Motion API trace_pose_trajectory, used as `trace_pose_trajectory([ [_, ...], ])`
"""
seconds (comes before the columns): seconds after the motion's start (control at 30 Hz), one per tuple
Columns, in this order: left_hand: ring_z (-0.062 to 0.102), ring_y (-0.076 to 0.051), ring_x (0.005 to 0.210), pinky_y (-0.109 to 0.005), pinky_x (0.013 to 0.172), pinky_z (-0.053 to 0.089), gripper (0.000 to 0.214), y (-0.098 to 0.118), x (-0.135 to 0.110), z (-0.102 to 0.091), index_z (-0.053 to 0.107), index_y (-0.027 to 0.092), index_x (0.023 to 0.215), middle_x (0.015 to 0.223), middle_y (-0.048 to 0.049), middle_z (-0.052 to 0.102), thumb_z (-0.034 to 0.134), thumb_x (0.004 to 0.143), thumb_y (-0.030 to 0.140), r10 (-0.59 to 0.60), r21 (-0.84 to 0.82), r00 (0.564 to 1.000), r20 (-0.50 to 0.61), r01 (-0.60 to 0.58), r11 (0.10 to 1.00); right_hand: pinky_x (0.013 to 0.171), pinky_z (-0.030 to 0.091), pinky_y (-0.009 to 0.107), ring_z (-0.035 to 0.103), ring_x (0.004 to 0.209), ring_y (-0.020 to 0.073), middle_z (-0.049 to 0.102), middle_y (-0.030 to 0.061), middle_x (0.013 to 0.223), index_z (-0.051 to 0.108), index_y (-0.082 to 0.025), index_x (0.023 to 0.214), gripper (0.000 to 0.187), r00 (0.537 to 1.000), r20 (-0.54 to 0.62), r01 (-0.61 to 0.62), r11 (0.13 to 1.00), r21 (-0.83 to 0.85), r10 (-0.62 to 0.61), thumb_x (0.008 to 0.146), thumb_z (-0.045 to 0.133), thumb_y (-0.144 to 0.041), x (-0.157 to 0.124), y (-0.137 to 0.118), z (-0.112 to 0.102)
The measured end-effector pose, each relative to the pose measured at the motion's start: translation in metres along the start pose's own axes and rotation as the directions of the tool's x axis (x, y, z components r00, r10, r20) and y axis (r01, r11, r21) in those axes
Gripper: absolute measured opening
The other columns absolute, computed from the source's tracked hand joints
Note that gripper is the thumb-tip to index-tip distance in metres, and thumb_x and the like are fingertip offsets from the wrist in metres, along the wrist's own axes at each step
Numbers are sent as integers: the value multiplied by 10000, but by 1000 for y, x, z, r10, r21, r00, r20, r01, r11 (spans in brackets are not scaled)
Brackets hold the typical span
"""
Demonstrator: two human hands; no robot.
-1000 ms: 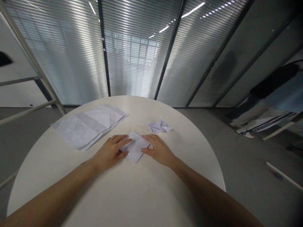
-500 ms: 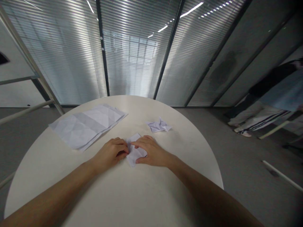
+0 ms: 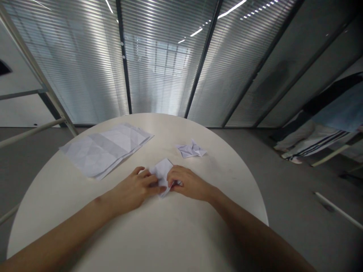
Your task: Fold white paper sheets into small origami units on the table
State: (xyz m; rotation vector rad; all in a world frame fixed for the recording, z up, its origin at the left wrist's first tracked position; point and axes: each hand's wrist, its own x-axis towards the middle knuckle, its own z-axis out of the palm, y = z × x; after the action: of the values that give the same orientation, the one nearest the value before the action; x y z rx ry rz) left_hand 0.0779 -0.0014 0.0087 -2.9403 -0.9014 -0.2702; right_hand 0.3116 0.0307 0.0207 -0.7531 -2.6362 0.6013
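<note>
Apparently to keep it from sliding, the left hand [image 3: 135,189] is steadying the small folded paper [image 3: 163,168] against the white table [image 3: 159,236], while the right hand [image 3: 191,184] is gripping its right edge between thumb and fingers. The paper is lying between both hands, its far corner projecting beyond the fingertips; whether the left fingers are also pinching it, the blur is leaving uncertain.

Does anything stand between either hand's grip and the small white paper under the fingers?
Nothing visible does: left-hand grip and right-hand grip both touch the small paper. The larger sheets and other folded piece lie farther off.
</note>
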Motion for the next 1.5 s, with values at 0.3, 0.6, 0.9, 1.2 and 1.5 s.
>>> trace_pose_trajectory([
  [0.3,501,-218,1020,-379,917,379,312,6,-1,-6,600,298,1039,1102,-40,553,502,822,97,-25,-104,999,27,28,994,887,409,326,552,976,187,633,44,994,604,-200,1000,217,995,-63,-84,996,-42,81,815,636,-310,-2,3,5],
  [0.6,532,-236,1072,-398,934,408,321,3,-1,-2,527,243,1180,1212,-78,556,484,894,383,-32,-140,999,-13,29,990,940,395,356,508,1061,213,569,70,1094,608,-192,989,282,974,-142,-198,969,-146,178,743,711,-282,-1,9,11],
  [0.9,536,-253,1125,-417,977,397,431,1,0,0,535,213,1222,1231,-102,589,460,890,478,-26,-149,1000,-18,23,989,1005,368,352,475,1198,202,514,78,1279,616,-207,1022,401,986,-91,-129,983,133,142,649,655,-65,-8,13,-6],
  [1.2,578,-262,1006,-400,898,437,533,-1,1,2,522,181,1218,1118,-113,629,524,828,545,-104,-212,990,-90,83,974,882,455,308,611,951,164,671,61,1031,677,-188,884,195,953,-294,-83,996,-12,76,785,571,-58,-4,-3,1],
  [1.5,470,-94,558,-202,535,360,294,3,5,-1,519,158,663,599,30,528,516,863,374,-535,-641,840,-86,364,675,643,468,233,620,703,134,684,8,808,661,-194,866,82,749,-569,-230,938,258,340,804,631,-239,0,-12,-2],
])
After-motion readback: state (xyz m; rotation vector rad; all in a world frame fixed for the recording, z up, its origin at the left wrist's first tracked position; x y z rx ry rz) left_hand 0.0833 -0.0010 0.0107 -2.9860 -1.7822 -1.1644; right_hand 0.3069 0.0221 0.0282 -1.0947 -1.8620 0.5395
